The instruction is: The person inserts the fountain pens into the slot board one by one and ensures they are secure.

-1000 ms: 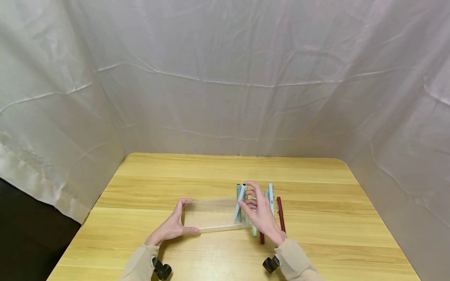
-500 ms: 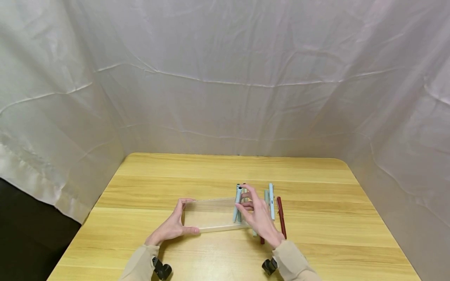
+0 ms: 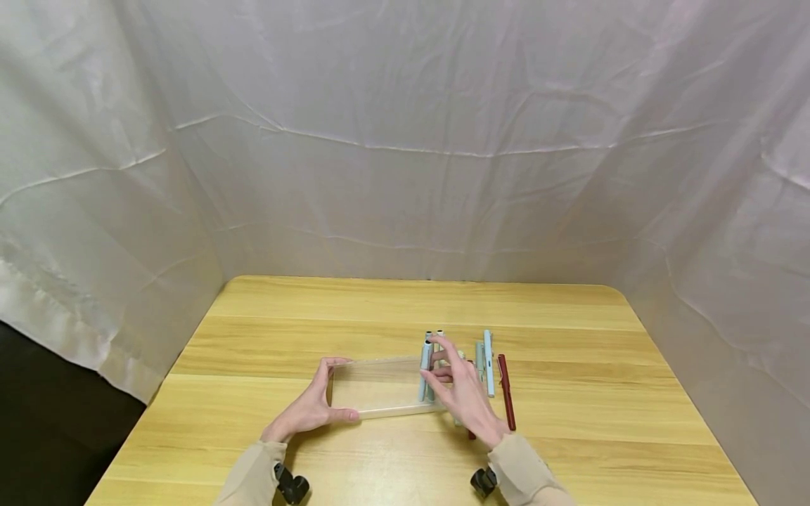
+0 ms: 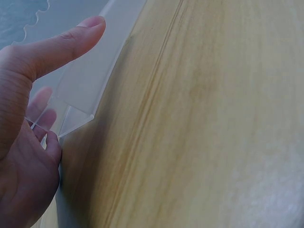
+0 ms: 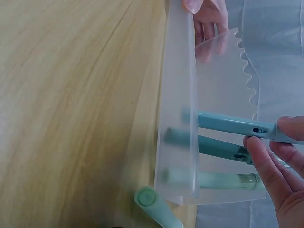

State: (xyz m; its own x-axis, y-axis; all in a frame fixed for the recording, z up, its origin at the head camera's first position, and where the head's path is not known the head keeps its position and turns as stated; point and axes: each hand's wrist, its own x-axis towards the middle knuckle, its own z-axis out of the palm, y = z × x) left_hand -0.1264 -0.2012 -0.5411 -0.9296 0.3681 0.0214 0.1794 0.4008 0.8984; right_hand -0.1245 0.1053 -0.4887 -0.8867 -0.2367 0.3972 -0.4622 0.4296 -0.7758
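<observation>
A clear plastic pen holder (image 3: 380,385) with a scalloped edge sits at the front middle of the table. My left hand (image 3: 309,409) grips its left end, thumb on the near wall and fingers at the back. Between thumb and fingers, my right hand (image 3: 467,395) pinches a light blue pen (image 5: 228,124), whose far end lies behind the holder's frosted wall. Right beside it, a teal pen (image 5: 216,146) and a pale green pen (image 5: 223,180) lie in the holder, partly hidden by my fingers. In the left wrist view, my left thumb crosses the holder's wall.
Right of the holder, a light blue pen (image 3: 489,362), a grey-green pen (image 3: 479,357) and a dark red pen (image 3: 507,393) lie loose on the wooden table (image 3: 601,393). Another green pen (image 5: 156,209) is near the holder's end. Pale curtains (image 3: 418,176) surround the table.
My right hand has moved slightly left and nearer, bringing the light blue pen from a slant to nearly in line with the pens in the holder. The left hand and holder stay put.
</observation>
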